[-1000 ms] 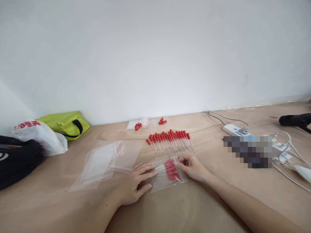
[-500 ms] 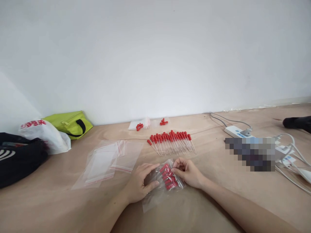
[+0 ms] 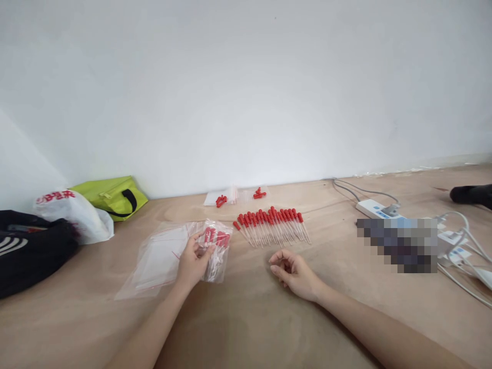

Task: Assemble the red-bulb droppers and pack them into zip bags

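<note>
My left hand (image 3: 194,262) grips the left edge of a clear bag (image 3: 217,256) that holds red-tipped sticks, raised over the right part of the flat clear bags (image 3: 157,256). My right hand (image 3: 294,274) rests with curled fingers on the wooden surface, and nothing shows between them. Beyond it lies a row of red-tipped droppers or sticks (image 3: 271,225), red ends toward the wall. Farther back, small red pieces (image 3: 221,200) lie at the left and more red pieces (image 3: 259,193) at the right, on or in clear bags.
At the left are a black bag (image 3: 34,256), a white plastic bag (image 3: 77,215) and a green bag (image 3: 115,192). A power strip (image 3: 374,209) with cables lies at the right, beside a pixelated patch. A black object (image 3: 471,195) is at the right edge.
My left hand has carried the filled bag left and away from me, and the bag has turned so its red tips face the wall. My right hand has let go of it and stayed in place.
</note>
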Available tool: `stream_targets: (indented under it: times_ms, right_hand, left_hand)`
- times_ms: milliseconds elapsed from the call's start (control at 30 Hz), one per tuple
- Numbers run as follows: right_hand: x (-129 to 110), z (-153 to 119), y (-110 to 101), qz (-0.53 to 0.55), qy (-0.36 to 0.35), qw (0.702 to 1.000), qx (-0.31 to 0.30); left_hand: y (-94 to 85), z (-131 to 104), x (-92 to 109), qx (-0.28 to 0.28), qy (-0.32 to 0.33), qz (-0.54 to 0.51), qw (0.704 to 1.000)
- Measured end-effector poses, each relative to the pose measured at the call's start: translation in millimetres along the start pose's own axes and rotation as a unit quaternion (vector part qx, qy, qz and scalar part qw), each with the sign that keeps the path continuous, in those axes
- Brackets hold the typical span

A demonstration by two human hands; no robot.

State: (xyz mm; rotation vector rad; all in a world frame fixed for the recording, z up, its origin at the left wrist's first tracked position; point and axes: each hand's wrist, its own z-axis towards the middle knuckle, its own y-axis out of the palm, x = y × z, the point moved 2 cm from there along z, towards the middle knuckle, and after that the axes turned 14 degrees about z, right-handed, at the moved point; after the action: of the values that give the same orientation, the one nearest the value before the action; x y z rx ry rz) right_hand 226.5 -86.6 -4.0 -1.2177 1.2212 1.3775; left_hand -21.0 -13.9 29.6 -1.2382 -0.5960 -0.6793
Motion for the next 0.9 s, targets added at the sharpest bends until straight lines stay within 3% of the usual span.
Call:
stream_targets:
  times_ms: [133,233,300,400,467,533,633,700,833,900]
  right_hand:
    - [1,0,-1,-0.016,0.002,1.000,-0.003]
    - [2,0,-2,-0.032,0.002,0.999,-0.004]
    - [1,0,-3,-0.046,-0.002,0.999,-0.004]
    - [-1,0,-3,-0.066,-0.011,0.998,-0.006]
    - [-2,-1,-3,-0.078,-0.018,0.997,-0.006]
    - [-5,-1,-2,-0.088,-0.024,0.996,-0.007]
    - [-7,-1,-1,-0.102,-0.025,0.994,-0.011]
    - [-8,-2,-1,-0.112,-0.023,0.993,-0.012]
    - [-8,-2,-2,-0.119,-0.027,0.992,-0.011]
    - [-7,-2,-2,-0.118,-0.029,0.992,-0.013]
  left_hand:
    - [-1.0,19,-17,0.033,-0.053,0.025,0.998]
    - [-3.3,28,-14,0.007,-0.064,0.001,0.998]
    - [-8.6,32,-7,-0.058,-0.055,-0.034,0.996]
    - [-20.0,38,7,-0.229,-0.007,-0.030,0.973]
    - [-26.5,40,17,-0.327,0.056,0.033,0.943]
    - [-28.6,43,28,-0.363,0.148,0.153,0.907]
    - [-20.0,45,44,-0.312,0.280,0.357,0.835]
    - [-8.3,46,52,-0.282,0.314,0.404,0.811]
    - [13.4,45,52,-0.224,0.376,0.430,0.790]
    - [14.9,49,42,-0.159,0.335,0.442,0.817]
